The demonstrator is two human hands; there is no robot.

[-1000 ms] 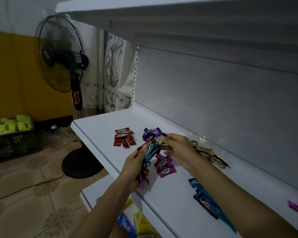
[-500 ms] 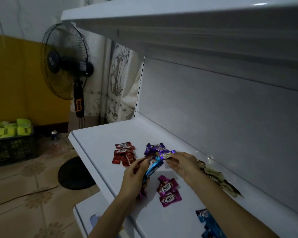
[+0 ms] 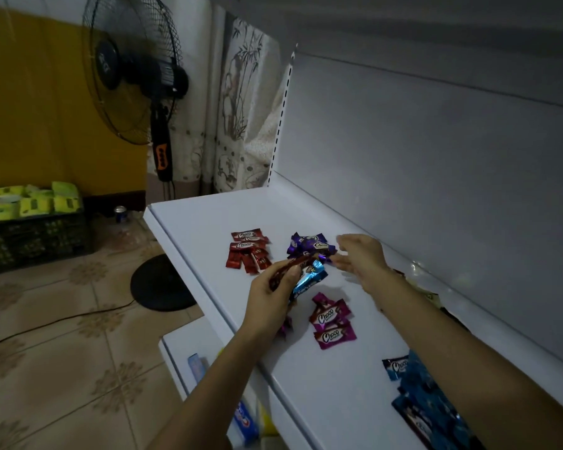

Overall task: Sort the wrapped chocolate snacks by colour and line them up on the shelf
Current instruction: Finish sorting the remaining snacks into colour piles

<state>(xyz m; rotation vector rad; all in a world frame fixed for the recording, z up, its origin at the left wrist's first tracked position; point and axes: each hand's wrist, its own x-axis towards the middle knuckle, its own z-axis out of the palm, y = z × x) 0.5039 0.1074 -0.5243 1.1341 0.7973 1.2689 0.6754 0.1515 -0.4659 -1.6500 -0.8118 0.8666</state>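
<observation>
Purple snack (image 3: 320, 246) dropped on pile (image 3: 298, 247), R hand (image 3: 359, 259) released; L hand (image 3: 270, 303) grips bunch (image 3: 307, 278).

Head-worn camera looks down, close over the white shelf (image 3: 208, 222).

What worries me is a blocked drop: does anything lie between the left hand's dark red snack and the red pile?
Nothing visible does: only bare shelf shows between the dark red snack in the left hand and the red pile. The right hand is aside.
</observation>
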